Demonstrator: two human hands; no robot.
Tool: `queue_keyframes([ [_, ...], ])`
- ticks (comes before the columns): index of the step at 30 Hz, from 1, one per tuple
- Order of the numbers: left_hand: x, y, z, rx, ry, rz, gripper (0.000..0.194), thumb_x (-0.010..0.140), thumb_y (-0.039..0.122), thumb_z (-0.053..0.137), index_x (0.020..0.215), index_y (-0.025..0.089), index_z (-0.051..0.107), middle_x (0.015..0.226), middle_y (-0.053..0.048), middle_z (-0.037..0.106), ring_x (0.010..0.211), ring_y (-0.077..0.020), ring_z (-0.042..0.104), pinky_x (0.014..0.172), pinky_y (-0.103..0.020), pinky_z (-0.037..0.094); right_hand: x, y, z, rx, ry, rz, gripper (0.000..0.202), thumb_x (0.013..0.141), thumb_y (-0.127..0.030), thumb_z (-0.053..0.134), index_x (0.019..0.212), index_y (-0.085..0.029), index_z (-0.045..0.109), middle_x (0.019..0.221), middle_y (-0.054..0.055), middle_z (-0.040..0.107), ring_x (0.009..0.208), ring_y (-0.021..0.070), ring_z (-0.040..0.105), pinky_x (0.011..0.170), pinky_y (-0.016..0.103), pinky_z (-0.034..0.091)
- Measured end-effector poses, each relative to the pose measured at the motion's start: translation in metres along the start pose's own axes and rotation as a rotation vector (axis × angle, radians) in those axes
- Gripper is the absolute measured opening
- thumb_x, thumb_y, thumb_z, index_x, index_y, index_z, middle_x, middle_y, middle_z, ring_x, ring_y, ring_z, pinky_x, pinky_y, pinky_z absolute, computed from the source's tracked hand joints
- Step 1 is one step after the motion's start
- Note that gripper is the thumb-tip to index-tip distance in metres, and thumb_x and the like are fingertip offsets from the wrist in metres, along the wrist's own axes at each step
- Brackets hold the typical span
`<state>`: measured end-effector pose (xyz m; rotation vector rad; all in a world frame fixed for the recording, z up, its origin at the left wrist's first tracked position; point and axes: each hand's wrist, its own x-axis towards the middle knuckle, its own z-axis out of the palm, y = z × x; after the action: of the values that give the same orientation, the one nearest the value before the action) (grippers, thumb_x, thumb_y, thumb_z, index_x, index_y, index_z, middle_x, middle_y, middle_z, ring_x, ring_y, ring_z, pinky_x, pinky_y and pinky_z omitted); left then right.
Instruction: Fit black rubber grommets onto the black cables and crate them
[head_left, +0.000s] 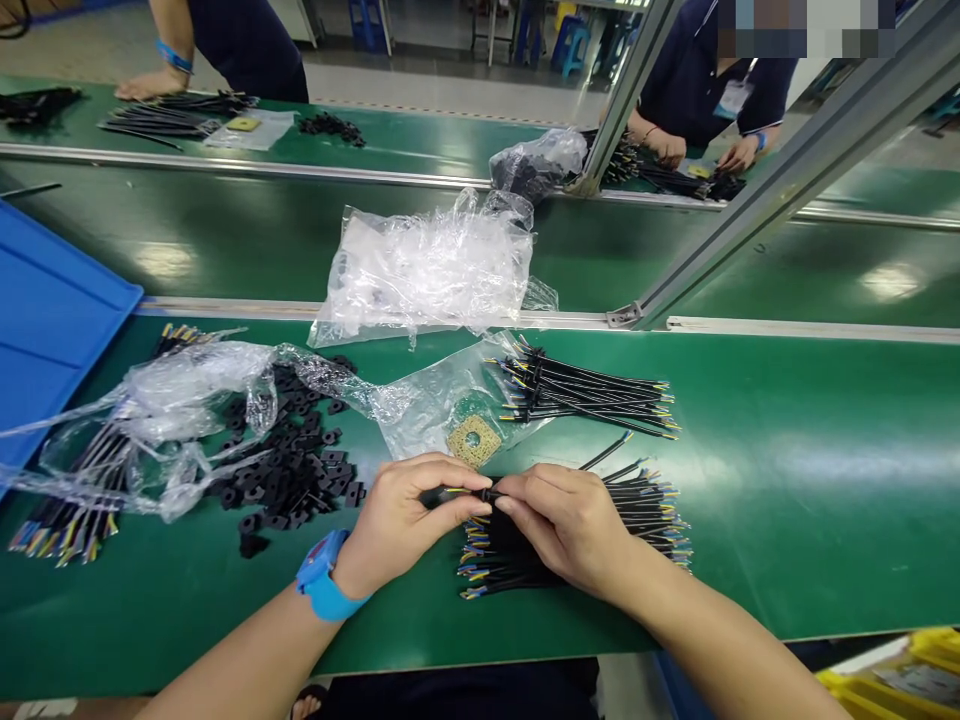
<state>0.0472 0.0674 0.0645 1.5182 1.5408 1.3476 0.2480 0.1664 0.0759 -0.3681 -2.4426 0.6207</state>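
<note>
My left hand (pixel 409 515), with a blue band at the wrist, pinches a small black piece near one end of a black cable. My right hand (pixel 562 515) grips the same cable just beside it, and the fingertips almost meet. Coloured wire ends poke out between my left fingers. Beneath my hands lies a pile of black cables (pixel 645 515) with blue and yellow wire ends. A yellow sponge (pixel 474 441) with a round hole rests on a clear bag just beyond. Farther back is a bundle of black cables (pixel 600 392) with black pieces on their left ends.
Loose black parts (pixel 289 465) are heaped at the left, beside plastic-wrapped cables (pixel 97 475). A blue bin (pixel 52 310) stands at the left edge. A clear bag (pixel 435 265) lies across the metal rail. Two people work at the far bench (pixel 420 145).
</note>
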Motion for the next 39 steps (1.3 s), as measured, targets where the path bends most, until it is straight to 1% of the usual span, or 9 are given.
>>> queue_keyframes([
  [10,0.002,0.003,0.002,0.051,-0.013,0.127,0.011,0.086,0.027,0.082,0.097,0.024,0.082,0.088,-0.002,0.083,0.078,-0.0151,0.079,0.075,-0.021,0.063,0.004,0.000,0.000,0.077,-0.049,0.036,0.030,0.111,-0.028,0.047,0.096,-0.016,0.069,0.070,0.001,0.067,0.057,0.0108,0.059,0.056,0.022,0.047],
  [13,0.005,0.001,-0.016,-0.029,-0.002,0.107,0.051,0.079,0.044,0.087,0.126,0.029,0.073,0.105,-0.004,0.084,0.093,-0.0207,0.080,0.085,-0.028,0.065,0.006,0.006,-0.011,-0.072,0.036,-0.052,0.022,0.108,-0.025,0.053,0.098,-0.016,0.070,0.076,0.003,0.073,0.063,0.0119,0.066,0.062,0.023,0.051],
  [15,0.007,-0.001,-0.038,-0.063,0.144,0.107,0.073,0.078,0.056,0.084,0.142,0.030,0.061,0.118,-0.007,0.081,0.105,-0.0246,0.078,0.089,-0.034,0.065,0.007,0.016,-0.022,-0.213,0.112,-0.090,0.013,0.105,-0.021,0.059,0.101,-0.016,0.070,0.082,0.004,0.077,0.068,0.0132,0.069,0.068,0.024,0.053],
  [18,0.006,-0.002,-0.072,0.205,0.440,-0.002,0.042,0.091,0.047,0.075,0.127,0.027,0.070,0.112,-0.005,0.079,0.098,-0.0213,0.076,0.082,-0.032,0.063,0.007,0.035,-0.037,-0.383,0.202,-0.079,0.008,0.102,-0.018,0.063,0.105,-0.018,0.071,0.088,0.005,0.079,0.075,0.0155,0.072,0.074,0.026,0.056],
  [20,0.005,0.001,-0.083,0.416,0.456,-0.070,0.018,0.094,0.039,0.072,0.104,0.025,0.078,0.098,-0.003,0.078,0.085,-0.0178,0.073,0.075,-0.029,0.060,0.008,0.042,-0.039,-0.399,0.237,-0.065,0.008,0.102,-0.018,0.064,0.104,-0.019,0.071,0.088,0.005,0.079,0.076,0.0157,0.072,0.075,0.026,0.056],
  [23,0.003,0.009,-0.068,0.386,0.254,-0.029,0.015,0.088,0.037,0.079,0.097,0.026,0.079,0.090,0.000,0.077,0.077,-0.0157,0.070,0.071,-0.027,0.059,0.010,0.035,-0.033,-0.330,0.206,-0.098,0.009,0.103,-0.019,0.062,0.103,-0.018,0.071,0.085,0.004,0.078,0.071,0.0143,0.069,0.071,0.026,0.055],
  [27,0.000,0.021,-0.023,0.104,-0.002,-0.054,0.027,0.084,0.039,0.084,0.108,0.027,0.080,0.089,0.000,0.081,0.076,-0.0152,0.074,0.071,-0.024,0.060,0.010,0.009,-0.018,-0.359,0.152,-0.216,0.009,0.102,-0.019,0.064,0.107,-0.015,0.070,0.080,0.003,0.076,0.059,0.0129,0.058,0.060,0.027,0.047],
  [31,-0.003,0.021,-0.001,0.042,0.026,-0.094,0.014,0.085,0.034,0.083,0.093,0.023,0.081,0.082,0.000,0.081,0.072,-0.0154,0.075,0.068,-0.022,0.059,0.008,-0.002,-0.010,-0.349,0.129,-0.267,0.010,0.101,-0.017,0.064,0.109,-0.013,0.070,0.080,0.004,0.077,0.058,0.0136,0.054,0.058,0.029,0.043],
  [39,-0.004,0.020,-0.005,0.065,0.020,0.026,0.006,0.087,0.029,0.082,0.088,0.023,0.081,0.081,-0.001,0.082,0.072,-0.0149,0.077,0.073,-0.023,0.062,0.006,-0.001,-0.002,-0.014,0.050,-0.092,0.014,0.105,-0.019,0.056,0.101,-0.017,0.069,0.077,0.002,0.074,0.059,0.0127,0.058,0.060,0.025,0.046],
])
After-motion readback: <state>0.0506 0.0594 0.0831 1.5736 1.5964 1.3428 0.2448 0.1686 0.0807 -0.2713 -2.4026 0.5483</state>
